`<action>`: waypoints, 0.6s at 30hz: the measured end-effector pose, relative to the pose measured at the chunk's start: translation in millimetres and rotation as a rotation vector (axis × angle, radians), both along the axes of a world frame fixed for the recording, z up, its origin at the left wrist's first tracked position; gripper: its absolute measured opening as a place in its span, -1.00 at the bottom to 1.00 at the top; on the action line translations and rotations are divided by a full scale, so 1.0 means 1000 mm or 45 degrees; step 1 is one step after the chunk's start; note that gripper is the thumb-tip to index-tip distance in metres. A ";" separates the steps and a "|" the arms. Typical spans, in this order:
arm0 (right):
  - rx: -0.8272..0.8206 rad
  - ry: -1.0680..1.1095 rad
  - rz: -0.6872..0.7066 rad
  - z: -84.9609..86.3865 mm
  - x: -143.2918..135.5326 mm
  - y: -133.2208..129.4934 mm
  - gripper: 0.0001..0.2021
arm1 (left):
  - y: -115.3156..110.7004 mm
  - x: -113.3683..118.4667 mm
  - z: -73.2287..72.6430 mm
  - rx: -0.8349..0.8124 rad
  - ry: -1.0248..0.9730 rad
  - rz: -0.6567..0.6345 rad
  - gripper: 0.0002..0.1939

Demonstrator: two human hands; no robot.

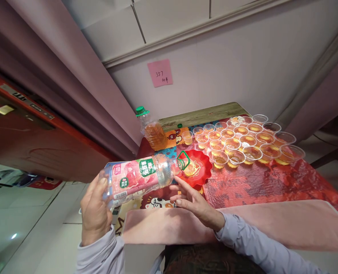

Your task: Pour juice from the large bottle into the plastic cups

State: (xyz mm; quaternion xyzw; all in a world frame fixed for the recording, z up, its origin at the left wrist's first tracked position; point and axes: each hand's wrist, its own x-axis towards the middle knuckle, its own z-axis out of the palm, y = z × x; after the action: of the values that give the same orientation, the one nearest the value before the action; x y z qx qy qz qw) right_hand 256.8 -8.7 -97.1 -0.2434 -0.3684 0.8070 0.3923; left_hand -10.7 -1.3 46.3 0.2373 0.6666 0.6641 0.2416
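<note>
My left hand (95, 207) is wrapped round the base of a large clear juice bottle (136, 177) with a pink and green label. The bottle lies almost level in the air, its neck pointing right. A green handle ring (184, 160) sits at the neck, in front of a red scalloped dish (205, 169) on the table. Just below the neck is my right hand (193, 203), fingers spread and holding nothing; whether a fingertip touches the bottle I cannot tell. No juice shows inside the held bottle.
Many clear plastic cups (252, 153) of amber drink stand in rows on the right. A second bottle (155, 136), part full with a green cap, stands at the back left. A loose green cap (179, 125) lies behind. A pink cloth (271, 224) runs along the front edge.
</note>
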 end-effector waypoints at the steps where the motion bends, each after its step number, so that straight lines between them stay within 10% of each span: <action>1: -0.007 0.003 -0.004 0.000 0.000 0.000 0.01 | 0.000 0.000 0.000 0.002 0.002 0.001 -0.28; 18: -0.006 -0.008 -0.005 -0.001 0.001 0.000 0.02 | 0.003 -0.001 -0.006 -0.046 0.059 0.008 -0.31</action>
State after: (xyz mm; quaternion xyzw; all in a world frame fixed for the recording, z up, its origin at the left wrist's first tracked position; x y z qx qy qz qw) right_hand 258.1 -9.0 -97.9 -0.2478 -0.3672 0.8062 0.3922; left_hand -11.9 1.8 40.7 0.2460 0.6846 0.6472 0.2281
